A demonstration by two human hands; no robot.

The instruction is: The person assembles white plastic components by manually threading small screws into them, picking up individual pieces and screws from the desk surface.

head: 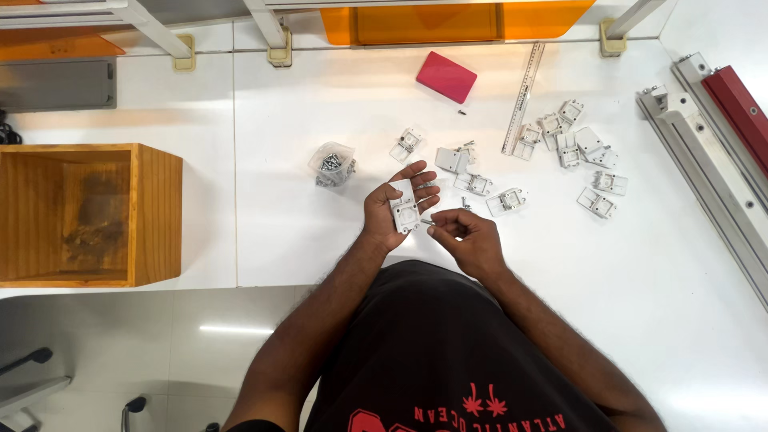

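White tabletop lies under us; our left hand grips a white plastic bracket, while our right hand pinches a small screw just beside it.

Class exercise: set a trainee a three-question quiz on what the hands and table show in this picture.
1. What does the left hand hold?
2. True or false: the right hand rests flat on the ruler.
3. Which lies nearest the small clear bag of screws: A the red card, B the wooden box, C the left hand?

Key: 1, a white bracket part. 2, false; it pinches a small screw-like piece beside the bracket. 3, C.
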